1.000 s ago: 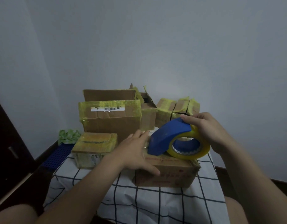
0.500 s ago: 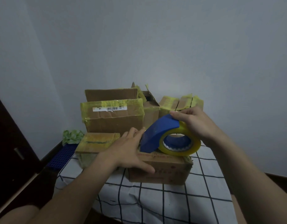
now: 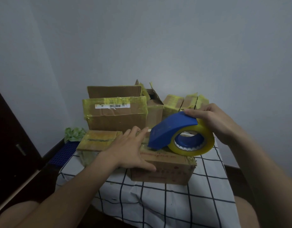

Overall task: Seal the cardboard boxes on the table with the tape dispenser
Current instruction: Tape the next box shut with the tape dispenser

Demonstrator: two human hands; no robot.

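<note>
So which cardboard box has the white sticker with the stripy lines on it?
The big brown cardboard box at the back left, behind the flat yellow-taped box. Its white barcode label runs along the front; no other box shows one.

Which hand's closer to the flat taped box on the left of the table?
Left. The left hand presses the front box right beside the flat taped box. The right hand grips the tape dispenser, farther right across the front box.
</note>
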